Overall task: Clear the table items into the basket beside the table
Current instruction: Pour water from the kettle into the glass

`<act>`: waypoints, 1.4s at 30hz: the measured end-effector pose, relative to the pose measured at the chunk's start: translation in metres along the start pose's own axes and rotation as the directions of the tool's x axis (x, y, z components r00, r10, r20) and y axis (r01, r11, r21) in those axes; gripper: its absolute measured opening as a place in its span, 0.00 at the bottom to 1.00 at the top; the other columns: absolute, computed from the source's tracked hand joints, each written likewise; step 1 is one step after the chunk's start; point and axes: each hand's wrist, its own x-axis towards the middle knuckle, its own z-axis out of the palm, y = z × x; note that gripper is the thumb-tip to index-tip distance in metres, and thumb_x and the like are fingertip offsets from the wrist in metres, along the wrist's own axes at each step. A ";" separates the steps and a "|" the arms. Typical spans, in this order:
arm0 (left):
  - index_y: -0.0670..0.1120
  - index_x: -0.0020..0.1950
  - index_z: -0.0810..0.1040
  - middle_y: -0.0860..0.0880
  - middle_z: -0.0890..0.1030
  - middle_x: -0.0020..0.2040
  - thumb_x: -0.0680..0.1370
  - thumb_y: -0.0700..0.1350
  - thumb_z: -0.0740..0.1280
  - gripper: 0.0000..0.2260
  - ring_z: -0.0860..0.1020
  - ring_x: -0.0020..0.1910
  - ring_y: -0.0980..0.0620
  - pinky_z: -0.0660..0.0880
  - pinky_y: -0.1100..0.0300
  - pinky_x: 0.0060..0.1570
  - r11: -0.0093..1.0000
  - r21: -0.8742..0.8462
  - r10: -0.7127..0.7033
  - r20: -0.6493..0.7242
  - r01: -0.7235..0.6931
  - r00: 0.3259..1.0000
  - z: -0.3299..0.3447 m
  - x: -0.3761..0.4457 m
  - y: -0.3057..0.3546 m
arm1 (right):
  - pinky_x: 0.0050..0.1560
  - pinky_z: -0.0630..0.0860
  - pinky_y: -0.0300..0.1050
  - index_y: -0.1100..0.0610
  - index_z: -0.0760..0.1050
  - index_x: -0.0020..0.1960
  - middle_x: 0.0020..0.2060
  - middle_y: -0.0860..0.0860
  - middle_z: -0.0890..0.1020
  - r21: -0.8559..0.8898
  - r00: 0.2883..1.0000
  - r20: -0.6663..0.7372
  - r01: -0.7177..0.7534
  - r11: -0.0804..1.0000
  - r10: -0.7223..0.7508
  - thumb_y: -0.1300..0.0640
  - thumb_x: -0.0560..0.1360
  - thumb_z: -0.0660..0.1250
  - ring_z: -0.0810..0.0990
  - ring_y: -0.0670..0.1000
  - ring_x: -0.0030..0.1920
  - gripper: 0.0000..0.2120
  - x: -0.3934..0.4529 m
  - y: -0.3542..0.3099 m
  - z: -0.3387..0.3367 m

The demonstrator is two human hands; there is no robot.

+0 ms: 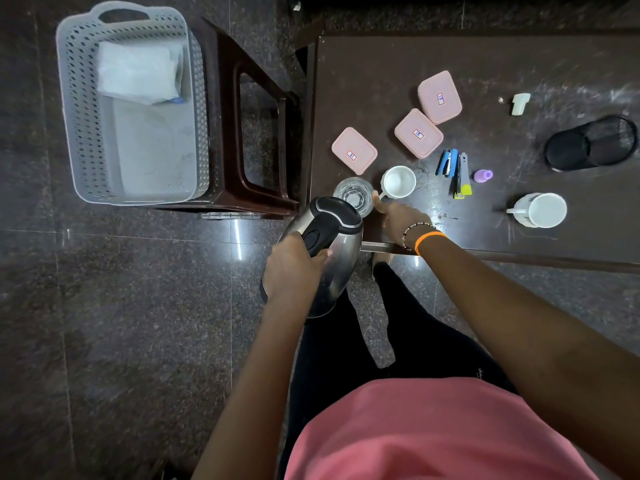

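My left hand (294,266) grips the black handle of a steel electric kettle (341,261), held in the air off the table's front left corner. My right hand (398,216) rests on the dark table (485,64), fingers on the handle of a white mug (399,181). A clear drinking glass (353,195) stands between the kettle and that mug. The grey perforated basket (83,109) sits on a brown stool (256,140) left of the table, with white packets inside.
Three pink lidded boxes (418,133) lie behind the mug. To the right are a blue stapler (448,162), a clipper (463,178), a small purple bottle (483,175), a second white mug (540,210), a toppled black mesh holder (592,142) and a small white cap (520,103).
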 end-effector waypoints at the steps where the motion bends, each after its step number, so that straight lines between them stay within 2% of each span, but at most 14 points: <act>1: 0.41 0.54 0.75 0.42 0.81 0.51 0.71 0.53 0.71 0.19 0.79 0.50 0.40 0.78 0.45 0.50 1.000 -0.001 0.000 0.000 0.000 1.000 0.000 0.000 0.000 | 0.54 0.74 0.53 0.43 0.49 0.75 0.61 0.61 0.75 -0.001 1.000 -0.005 0.000 1.000 0.000 0.65 0.75 0.57 0.76 0.63 0.59 0.34 0.000 0.000 0.001; 13: 0.42 0.50 0.74 0.43 0.80 0.49 0.71 0.54 0.72 0.18 0.79 0.48 0.41 0.78 0.47 0.48 1.000 -0.005 0.005 -0.002 -0.005 1.000 -0.001 0.002 0.005 | 0.53 0.74 0.52 0.42 0.49 0.74 0.62 0.58 0.75 0.014 1.000 -0.017 -0.001 1.000 0.001 0.64 0.76 0.56 0.77 0.62 0.58 0.34 0.000 0.001 0.004; 18: 0.41 0.50 0.74 0.42 0.80 0.50 0.71 0.53 0.71 0.18 0.79 0.49 0.40 0.76 0.49 0.47 1.000 -0.004 0.010 -0.005 -0.010 1.000 0.000 0.001 0.007 | 0.54 0.75 0.55 0.41 0.45 0.75 0.61 0.59 0.75 -0.013 1.000 -0.003 0.010 1.000 -0.010 0.65 0.76 0.56 0.77 0.62 0.58 0.35 -0.001 0.002 0.005; 24: 0.41 0.51 0.74 0.41 0.80 0.51 0.71 0.52 0.71 0.18 0.79 0.50 0.39 0.78 0.46 0.49 1.000 0.005 0.009 -0.006 -0.009 1.000 -0.001 0.000 0.007 | 0.54 0.75 0.54 0.41 0.45 0.74 0.60 0.58 0.76 0.006 1.000 0.010 0.013 1.000 -0.013 0.65 0.75 0.56 0.77 0.61 0.57 0.36 0.000 0.003 0.004; 35: 0.40 0.53 0.74 0.40 0.80 0.52 0.72 0.51 0.71 0.18 0.78 0.51 0.39 0.77 0.48 0.48 1.000 0.014 0.005 -0.001 -0.005 1.000 -0.004 0.002 0.010 | 0.55 0.74 0.54 0.42 0.47 0.75 0.62 0.60 0.75 -0.004 0.999 -0.008 0.033 0.999 -0.033 0.65 0.76 0.56 0.76 0.62 0.59 0.35 0.001 0.006 0.004; 42: 0.41 0.53 0.74 0.40 0.80 0.52 0.72 0.51 0.72 0.18 0.79 0.51 0.39 0.75 0.49 0.47 1.000 0.012 -0.003 -0.005 0.004 1.000 -0.004 0.002 0.010 | 0.54 0.75 0.53 0.41 0.48 0.74 0.60 0.59 0.77 -0.002 1.000 -0.012 0.029 1.000 -0.029 0.64 0.76 0.56 0.78 0.62 0.57 0.34 0.002 0.004 0.005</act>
